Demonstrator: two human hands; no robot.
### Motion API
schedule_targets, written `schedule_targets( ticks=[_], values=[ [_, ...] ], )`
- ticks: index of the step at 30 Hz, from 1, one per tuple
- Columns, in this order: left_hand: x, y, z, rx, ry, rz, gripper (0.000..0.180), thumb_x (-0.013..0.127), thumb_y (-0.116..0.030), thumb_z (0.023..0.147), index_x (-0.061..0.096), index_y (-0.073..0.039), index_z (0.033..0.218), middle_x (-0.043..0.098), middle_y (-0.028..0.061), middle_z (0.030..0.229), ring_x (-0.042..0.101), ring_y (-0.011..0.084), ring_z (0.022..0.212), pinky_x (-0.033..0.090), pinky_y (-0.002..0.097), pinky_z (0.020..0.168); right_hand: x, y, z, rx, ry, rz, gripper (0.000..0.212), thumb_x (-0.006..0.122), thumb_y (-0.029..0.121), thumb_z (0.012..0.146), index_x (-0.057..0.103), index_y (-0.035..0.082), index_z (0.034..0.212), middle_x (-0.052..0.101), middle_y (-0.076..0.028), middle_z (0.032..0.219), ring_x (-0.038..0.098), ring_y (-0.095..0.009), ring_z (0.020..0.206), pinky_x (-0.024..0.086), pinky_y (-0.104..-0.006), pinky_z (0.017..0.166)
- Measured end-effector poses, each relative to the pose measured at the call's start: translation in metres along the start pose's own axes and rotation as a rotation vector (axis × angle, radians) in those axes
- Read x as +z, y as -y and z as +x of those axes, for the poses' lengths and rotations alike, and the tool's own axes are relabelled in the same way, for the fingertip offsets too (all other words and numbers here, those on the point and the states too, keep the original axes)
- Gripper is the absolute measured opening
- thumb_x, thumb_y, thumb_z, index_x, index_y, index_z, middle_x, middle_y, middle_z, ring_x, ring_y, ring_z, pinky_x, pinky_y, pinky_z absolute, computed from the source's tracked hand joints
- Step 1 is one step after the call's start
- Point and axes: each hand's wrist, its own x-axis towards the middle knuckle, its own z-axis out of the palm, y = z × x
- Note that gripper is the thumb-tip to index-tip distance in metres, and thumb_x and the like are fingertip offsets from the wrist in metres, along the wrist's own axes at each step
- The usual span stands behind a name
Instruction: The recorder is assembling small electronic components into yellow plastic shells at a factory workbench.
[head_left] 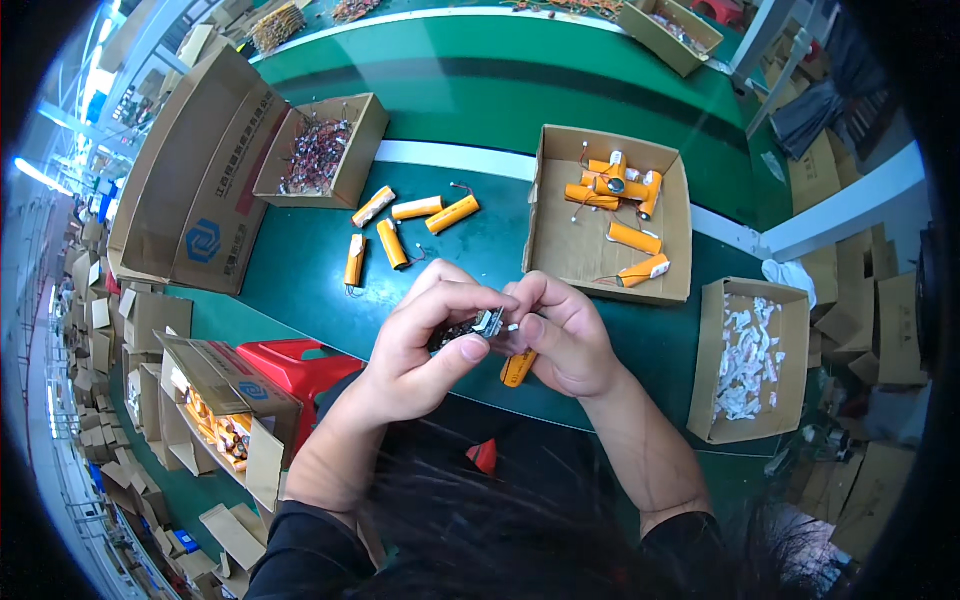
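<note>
My left hand (425, 345) is closed around a small dark electronic device (487, 322) with a pale, metallic-looking end, most of it hidden in the palm. Close against it, my right hand (568, 340) pinches a tiny white plug (513, 327). An orange cylindrical battery (517, 368) shows below the right fingers, partly covered by them; whether it rests on the table or hangs from the hand I cannot tell. Beyond my hands, several loose orange batteries (452, 214) with thin wires lie on the green table (310, 270).
A cardboard tray (560, 240) holding wired batteries stands beyond my right hand. Further right is a box (705, 390) of crumpled white scraps. At the far left, a box (350, 165) of small wired parts sits by a tall carton (190, 190). A red stool (300, 375) stands left.
</note>
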Motion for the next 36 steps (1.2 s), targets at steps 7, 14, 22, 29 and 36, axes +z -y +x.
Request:
schedule_targets(
  ticks=[7, 14, 22, 29, 36],
  values=[
    [0.003, 0.006, 0.005, 0.140, -0.033, 0.061, 0.032, 0.064, -0.016, 0.097, 0.065, 0.000, 0.124, 0.056, 0.0104, 0.109, 0.056, 0.0211, 0.098, 0.047, 0.0316, 0.085, 0.005, 0.004, -0.001, 0.018, -0.030, 0.043, 0.012, 0.064, 0.012, 0.101, 0.059, 0.005, 0.109, 0.060, -0.004, 0.093, 0.054, -0.011, 0.079, 0.045, -0.0225, 0.073],
    [0.011, 0.010, 0.005, 0.004, -0.104, -0.184, 0.028, 0.060, -0.014, 0.101, 0.066, 0.002, 0.123, 0.058, 0.0115, 0.108, 0.059, 0.0182, 0.087, 0.049, 0.0267, 0.075, 0.016, 0.011, -0.001, -0.514, -0.154, -0.734, 0.015, 0.070, 0.007, 0.093, 0.061, 0.006, 0.105, 0.061, -0.005, 0.089, 0.054, -0.013, 0.074, 0.046, -0.0239, 0.068],
    [0.012, 0.008, -0.002, -0.259, 0.016, -0.517, 0.026, 0.056, -0.015, 0.105, 0.065, 0.003, 0.122, 0.062, 0.0111, 0.102, 0.060, 0.0137, 0.072, 0.047, 0.0221, 0.058, 0.013, 0.021, -0.002, -1.062, -0.210, -1.357, 0.022, 0.076, 0.001, 0.082, 0.065, 0.008, 0.101, 0.065, -0.002, 0.086, 0.055, -0.015, 0.067, 0.048, -0.0266, 0.062],
    [0.014, 0.008, -0.003, -0.298, 0.024, -0.568, 0.025, 0.056, -0.016, 0.105, 0.065, 0.001, 0.121, 0.065, 0.0090, 0.098, 0.060, 0.0110, 0.072, 0.046, 0.0209, 0.055, 0.016, 0.021, -0.001, -1.098, -0.195, -1.446, 0.025, 0.078, 0.001, 0.079, 0.066, 0.008, 0.100, 0.066, 0.000, 0.083, 0.056, -0.014, 0.063, 0.049, -0.0270, 0.059],
    [0.014, 0.010, -0.004, -0.276, 0.042, -0.555, 0.025, 0.057, -0.017, 0.105, 0.065, 0.000, 0.121, 0.065, 0.0080, 0.097, 0.059, 0.0102, 0.073, 0.045, 0.0202, 0.057, 0.015, 0.018, 0.000, -1.113, -0.223, -1.428, 0.024, 0.078, 0.001, 0.078, 0.067, 0.008, 0.098, 0.066, 0.000, 0.081, 0.056, -0.014, 0.062, 0.049, -0.0266, 0.058]
  ],
)
